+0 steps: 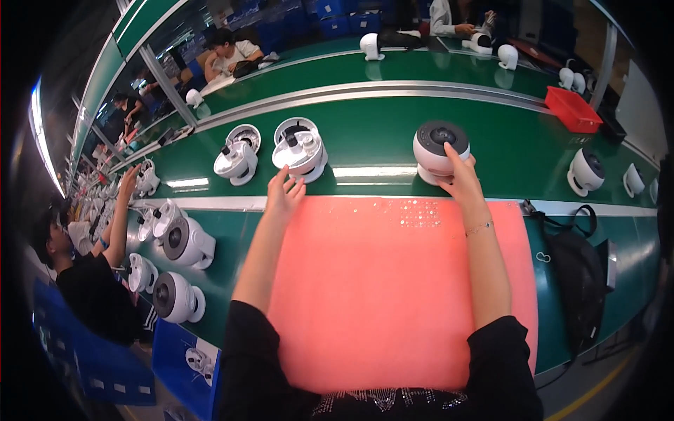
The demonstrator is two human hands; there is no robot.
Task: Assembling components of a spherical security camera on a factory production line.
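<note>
My right hand (464,181) grips a white round security camera (430,160) with a black face, on the green bench beyond the pink mat. Its thumb lies over the black face; the other fingers are partly hidden behind the body. My left hand (283,195) is open, fingers spread, at the near side of an opened white camera housing (298,156). The fingertips seem to touch its lower edge, though I cannot tell whether they press on it. Left of it stands another opened camera housing (239,163), its inner parts exposed.
A pink mat (393,302) covers the near bench. Several white cameras (186,242) stand at left, beside a co-worker (98,281) reaching forward. A finished-looking camera (585,172), a red tray (572,110) and a black bag (576,281) are at right. A blue bin (179,379) sits lower left.
</note>
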